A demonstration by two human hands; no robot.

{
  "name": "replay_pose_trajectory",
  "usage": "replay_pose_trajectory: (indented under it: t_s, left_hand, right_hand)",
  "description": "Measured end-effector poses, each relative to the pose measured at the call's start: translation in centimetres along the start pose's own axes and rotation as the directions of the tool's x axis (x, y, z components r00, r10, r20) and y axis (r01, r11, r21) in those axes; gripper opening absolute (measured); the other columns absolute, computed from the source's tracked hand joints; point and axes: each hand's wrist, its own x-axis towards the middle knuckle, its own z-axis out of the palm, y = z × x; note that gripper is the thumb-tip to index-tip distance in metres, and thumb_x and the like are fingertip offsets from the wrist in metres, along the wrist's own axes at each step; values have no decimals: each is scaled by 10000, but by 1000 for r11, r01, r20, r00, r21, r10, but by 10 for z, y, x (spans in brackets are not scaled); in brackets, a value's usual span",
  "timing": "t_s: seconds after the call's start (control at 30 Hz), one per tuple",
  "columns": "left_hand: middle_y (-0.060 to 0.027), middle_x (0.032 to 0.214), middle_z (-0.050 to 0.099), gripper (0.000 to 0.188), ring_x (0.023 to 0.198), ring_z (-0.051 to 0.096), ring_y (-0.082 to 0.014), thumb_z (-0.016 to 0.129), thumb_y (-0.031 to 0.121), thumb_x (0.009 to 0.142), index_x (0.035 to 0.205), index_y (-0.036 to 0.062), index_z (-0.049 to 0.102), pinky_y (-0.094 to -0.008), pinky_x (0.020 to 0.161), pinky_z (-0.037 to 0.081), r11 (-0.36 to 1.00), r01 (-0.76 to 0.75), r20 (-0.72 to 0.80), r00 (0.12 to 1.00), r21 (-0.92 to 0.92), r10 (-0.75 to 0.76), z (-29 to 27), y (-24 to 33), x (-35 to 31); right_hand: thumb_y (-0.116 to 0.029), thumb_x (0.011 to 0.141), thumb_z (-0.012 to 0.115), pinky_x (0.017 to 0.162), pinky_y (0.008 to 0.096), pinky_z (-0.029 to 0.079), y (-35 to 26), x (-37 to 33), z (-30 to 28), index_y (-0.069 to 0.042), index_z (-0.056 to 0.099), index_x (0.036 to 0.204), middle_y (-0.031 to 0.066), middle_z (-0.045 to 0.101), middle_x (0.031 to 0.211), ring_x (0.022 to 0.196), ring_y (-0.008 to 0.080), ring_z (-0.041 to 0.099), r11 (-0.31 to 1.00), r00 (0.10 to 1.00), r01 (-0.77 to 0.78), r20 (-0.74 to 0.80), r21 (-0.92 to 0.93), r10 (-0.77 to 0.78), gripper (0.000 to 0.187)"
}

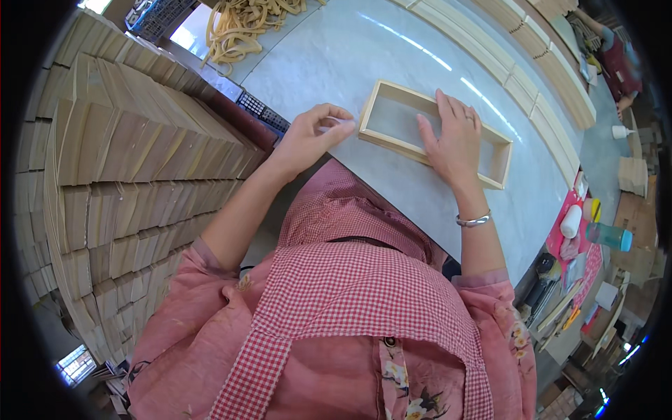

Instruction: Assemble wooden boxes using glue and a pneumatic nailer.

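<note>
A pale rectangular wooden frame (395,145) lies on the light grey tabletop (308,77), its long sides slanting down to the right. Across its right half rests my right hand (453,140), fingers stretched toward the far side and thumb apart. A silver bracelet (474,220) circles that wrist. Just off the frame's left end is my left hand (311,136), its thumb and fingers curled together in a pinch. Something whitish shows between those fingers, too small to make out.
Tall stacks of wooden pieces (119,154) stand close on my left. Tan bands (245,28) lie heaped at the far left of the table. Long wooden strips (490,52) line its far side. At right are a teal bottle (609,236), tools and another person (619,66).
</note>
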Motion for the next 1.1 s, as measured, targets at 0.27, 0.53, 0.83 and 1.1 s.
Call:
replay_pose_trajectory:
  t_s: [0.27,0.53,0.83,1.1]
  left_hand:
    - [-11,821,607,60,763,542,-92,711,63,918,917,42,654,-203,734,444,969,76,130,990,-236,-46,7,6,15]
    - [-57,949,636,128,819,577,-136,694,69,920,1029,14,656,-239,772,480,978,152,129,982,-142,-134,0,13,20]
    - [-135,1196,619,322,1034,592,-255,700,40,883,1195,0,628,-336,884,493,623,-461,-52,777,632,628,59,27,-27]
    - [-40,995,655,331,949,609,-232,584,47,844,1164,96,657,-376,961,404,265,-628,286,635,732,717,127,14,7]
  right_hand:
    - [-296,931,632,1144,461,351,-7,2,4,-23,586,1344,109,646,1286,1214,282,585,999,999,-14,-46,46,16,498]
    - [-110,772,748,1047,424,458,35,-14,-25,-54,612,1270,141,631,1252,1212,325,581,950,882,6,-449,311,141,520]
    - [-598,859,673,978,482,507,327,-177,-144,4,616,1230,239,657,1231,1160,397,624,210,304,-932,-322,-296,896,710]
    - [-525,855,712,798,466,567,354,-179,-103,37,630,1178,228,704,1103,927,382,704,401,346,-909,-328,114,879,654]
